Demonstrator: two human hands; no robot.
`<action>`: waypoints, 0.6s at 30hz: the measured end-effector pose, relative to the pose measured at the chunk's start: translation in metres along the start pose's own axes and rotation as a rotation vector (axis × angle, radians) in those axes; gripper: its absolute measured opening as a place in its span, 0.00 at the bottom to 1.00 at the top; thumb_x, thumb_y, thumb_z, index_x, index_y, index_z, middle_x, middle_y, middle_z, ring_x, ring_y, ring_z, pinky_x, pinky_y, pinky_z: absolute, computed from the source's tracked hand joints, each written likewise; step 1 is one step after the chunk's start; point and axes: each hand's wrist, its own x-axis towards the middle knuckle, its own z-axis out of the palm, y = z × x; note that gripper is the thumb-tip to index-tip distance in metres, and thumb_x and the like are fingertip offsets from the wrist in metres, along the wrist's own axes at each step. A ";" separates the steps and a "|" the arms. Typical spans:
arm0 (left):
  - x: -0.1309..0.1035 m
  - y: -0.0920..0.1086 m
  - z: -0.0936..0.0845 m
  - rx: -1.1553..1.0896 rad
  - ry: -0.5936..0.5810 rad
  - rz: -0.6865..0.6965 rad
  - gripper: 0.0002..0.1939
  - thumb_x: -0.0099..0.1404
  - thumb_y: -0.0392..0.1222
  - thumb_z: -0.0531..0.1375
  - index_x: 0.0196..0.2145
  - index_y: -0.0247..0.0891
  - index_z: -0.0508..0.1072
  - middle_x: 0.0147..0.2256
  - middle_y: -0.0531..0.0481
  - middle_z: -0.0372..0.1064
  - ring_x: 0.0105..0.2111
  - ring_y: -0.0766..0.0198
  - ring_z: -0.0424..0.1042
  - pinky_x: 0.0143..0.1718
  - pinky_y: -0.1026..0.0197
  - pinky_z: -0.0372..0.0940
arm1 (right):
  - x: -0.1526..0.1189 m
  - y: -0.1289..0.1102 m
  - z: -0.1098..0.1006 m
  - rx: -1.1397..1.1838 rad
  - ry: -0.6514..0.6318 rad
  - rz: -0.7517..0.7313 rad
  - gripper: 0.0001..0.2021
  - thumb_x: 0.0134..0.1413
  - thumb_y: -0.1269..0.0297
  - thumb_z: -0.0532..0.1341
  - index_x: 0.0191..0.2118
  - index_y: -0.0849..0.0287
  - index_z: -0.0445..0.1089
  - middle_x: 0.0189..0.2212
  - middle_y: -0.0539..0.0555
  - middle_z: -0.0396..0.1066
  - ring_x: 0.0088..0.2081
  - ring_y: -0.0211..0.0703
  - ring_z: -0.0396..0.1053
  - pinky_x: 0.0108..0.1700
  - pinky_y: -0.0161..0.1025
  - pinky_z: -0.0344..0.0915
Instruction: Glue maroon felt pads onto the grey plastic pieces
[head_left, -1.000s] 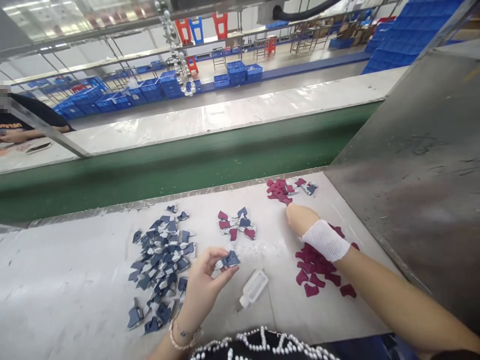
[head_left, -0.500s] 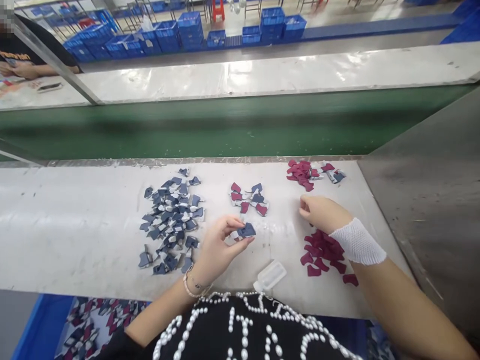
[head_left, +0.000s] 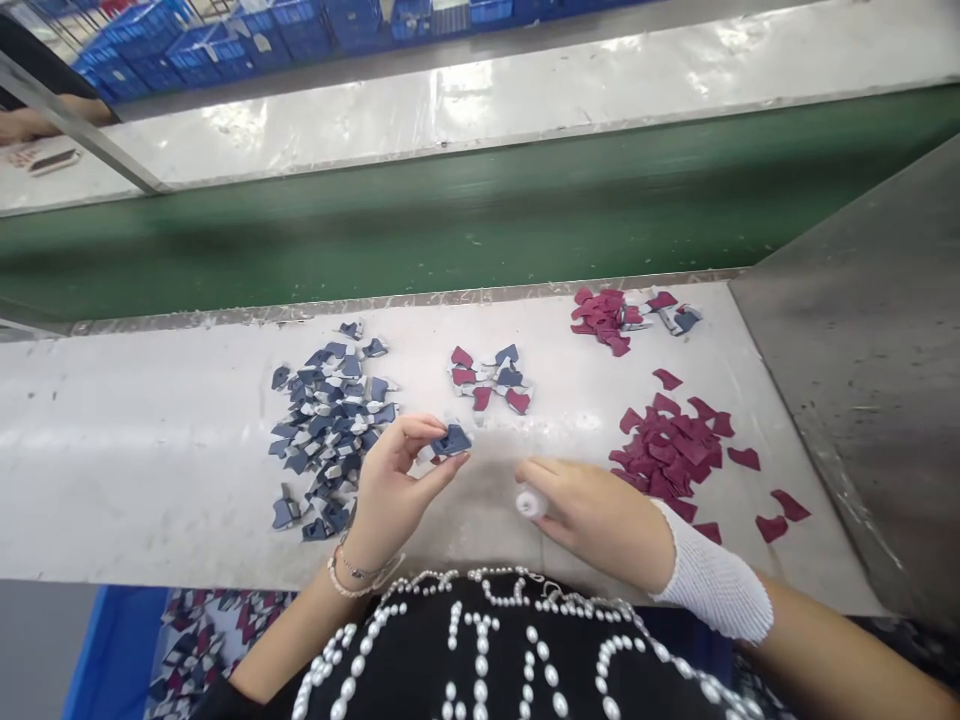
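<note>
My left hand (head_left: pixel 397 485) pinches a small navy-and-white plastic piece (head_left: pixel 453 440) between thumb and fingers, above the white table. Closed round a small white squeeze bottle (head_left: pixel 530 503) is my right hand (head_left: pixel 592 510); the bottle's round tip faces the camera and its body is mostly hidden by the fingers. To the left of my left hand lies a heap of navy-and-white pieces (head_left: pixel 330 410). A small cluster of maroon, navy and white pieces (head_left: pixel 491 377) sits beyond both hands. Loose maroon pieces (head_left: pixel 671 450) are spread right of my right hand.
A second maroon pile (head_left: pixel 602 318) lies at the table's far right, beside a few mixed pieces (head_left: pixel 675 310). A metal panel (head_left: pixel 870 370) bounds the right side. Below the front edge stands a blue bin (head_left: pixel 112 650) of pieces. Another person's arm (head_left: pixel 45 120) shows at upper left.
My right hand has come from over the maroon pieces to the front middle and taken hold of the bottle that lay on the table. My left hand keeps its piece. The view has tilted down.
</note>
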 end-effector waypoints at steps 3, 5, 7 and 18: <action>0.003 -0.002 -0.001 -0.003 0.007 0.003 0.11 0.60 0.38 0.69 0.38 0.39 0.70 0.41 0.47 0.68 0.42 0.61 0.74 0.38 0.61 0.75 | 0.005 0.003 -0.006 0.103 0.056 0.009 0.08 0.67 0.63 0.59 0.48 0.57 0.70 0.42 0.53 0.74 0.40 0.42 0.73 0.44 0.44 0.73; 0.005 -0.004 0.002 -0.007 -0.015 -0.005 0.11 0.60 0.39 0.69 0.38 0.39 0.70 0.40 0.47 0.68 0.43 0.61 0.74 0.42 0.59 0.75 | 0.004 0.004 -0.002 0.172 0.067 0.010 0.09 0.67 0.63 0.60 0.50 0.57 0.70 0.44 0.54 0.74 0.41 0.42 0.74 0.45 0.44 0.73; 0.005 -0.005 0.007 -0.008 -0.049 -0.019 0.11 0.61 0.39 0.69 0.38 0.39 0.70 0.40 0.48 0.69 0.43 0.61 0.73 0.44 0.58 0.74 | -0.001 0.013 -0.001 0.227 0.077 0.032 0.16 0.62 0.67 0.63 0.55 0.55 0.67 0.49 0.54 0.74 0.41 0.42 0.74 0.46 0.44 0.74; 0.004 -0.010 0.017 -0.049 -0.146 -0.048 0.10 0.62 0.38 0.68 0.38 0.39 0.70 0.41 0.47 0.69 0.43 0.61 0.73 0.47 0.56 0.74 | -0.025 0.178 -0.060 0.090 0.434 0.863 0.09 0.62 0.64 0.64 0.46 0.61 0.70 0.45 0.55 0.72 0.45 0.46 0.72 0.49 0.50 0.70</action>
